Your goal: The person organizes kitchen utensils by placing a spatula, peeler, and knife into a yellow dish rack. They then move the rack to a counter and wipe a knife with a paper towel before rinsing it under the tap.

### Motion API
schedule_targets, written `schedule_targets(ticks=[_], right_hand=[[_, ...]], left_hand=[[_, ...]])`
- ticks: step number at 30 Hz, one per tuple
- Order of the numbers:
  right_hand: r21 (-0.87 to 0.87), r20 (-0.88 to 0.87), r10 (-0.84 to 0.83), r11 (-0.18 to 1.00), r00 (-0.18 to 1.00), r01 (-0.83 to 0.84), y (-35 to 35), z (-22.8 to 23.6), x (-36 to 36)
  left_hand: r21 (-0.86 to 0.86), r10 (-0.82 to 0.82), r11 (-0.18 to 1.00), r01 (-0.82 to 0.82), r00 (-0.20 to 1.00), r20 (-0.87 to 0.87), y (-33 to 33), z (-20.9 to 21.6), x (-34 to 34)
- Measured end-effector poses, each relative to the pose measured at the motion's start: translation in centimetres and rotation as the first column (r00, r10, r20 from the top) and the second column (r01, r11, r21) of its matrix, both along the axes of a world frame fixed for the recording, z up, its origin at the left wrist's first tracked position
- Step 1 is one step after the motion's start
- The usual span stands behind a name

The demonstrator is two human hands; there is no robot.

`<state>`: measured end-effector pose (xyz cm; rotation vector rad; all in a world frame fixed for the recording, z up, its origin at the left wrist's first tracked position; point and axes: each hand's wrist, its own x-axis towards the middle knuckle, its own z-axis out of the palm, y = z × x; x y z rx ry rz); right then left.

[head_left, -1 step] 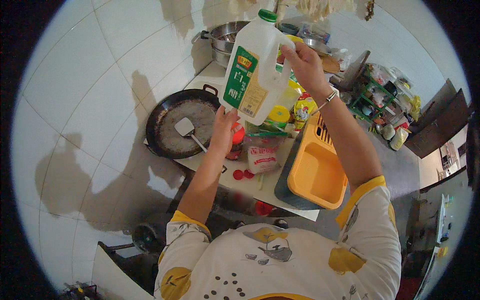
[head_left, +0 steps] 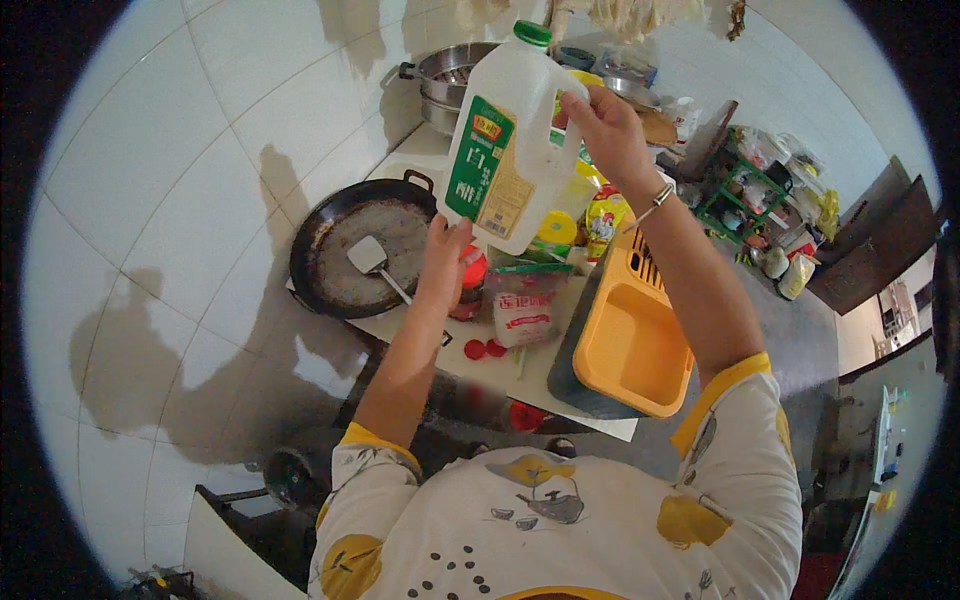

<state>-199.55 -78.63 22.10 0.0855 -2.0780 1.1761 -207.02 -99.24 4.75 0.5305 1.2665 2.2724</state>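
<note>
I hold up a large translucent plastic jug (head_left: 500, 130) with a green cap and a green and beige label, above the counter. My right hand (head_left: 608, 125) is closed round its handle at the upper right. Underneath, my left hand (head_left: 447, 250) grips the jug's lower left corner; some of its fingers are hidden. The jug is slightly tilted, its cap on. Left of my left hand sits a black wok (head_left: 335, 225) with a metal spatula (head_left: 367, 254) resting in it. Behind my left wrist stands a red-lidded jar (head_left: 472, 270), partly covered.
A plastic bag of white grains (head_left: 527, 312) and red lids (head_left: 476, 349) lie on the white counter (head_left: 395, 333). To the right is an orange-topped bin (head_left: 640, 345). Behind stand a steel pot (head_left: 437, 100) and yellow packets (head_left: 606, 215). Further right is a green rack (head_left: 745, 205) of goods.
</note>
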Motion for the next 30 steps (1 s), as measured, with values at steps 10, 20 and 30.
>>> schedule_targets(ticks=[10,20,30], right_hand=[[0.164,0.116,0.104,0.979,0.988,-0.123,-0.6,-0.4,3.6],[0.145,0.027,0.087,0.985,0.996,-0.090,0.5,-2.1,5.2],[0.220,-0.128,-0.147,0.960,0.981,0.172,1.7,-1.2,-1.4]], left_hand=[[-0.272,-0.074,0.952,-0.138,0.760,-0.646,-2.5,4.7,-0.1],[-0.284,0.046,0.899,-0.333,0.717,-0.695,-1.7,6.3,1.6],[-0.408,0.267,0.785,-0.466,0.849,-0.456,-7.4,-2.3,0.1]])
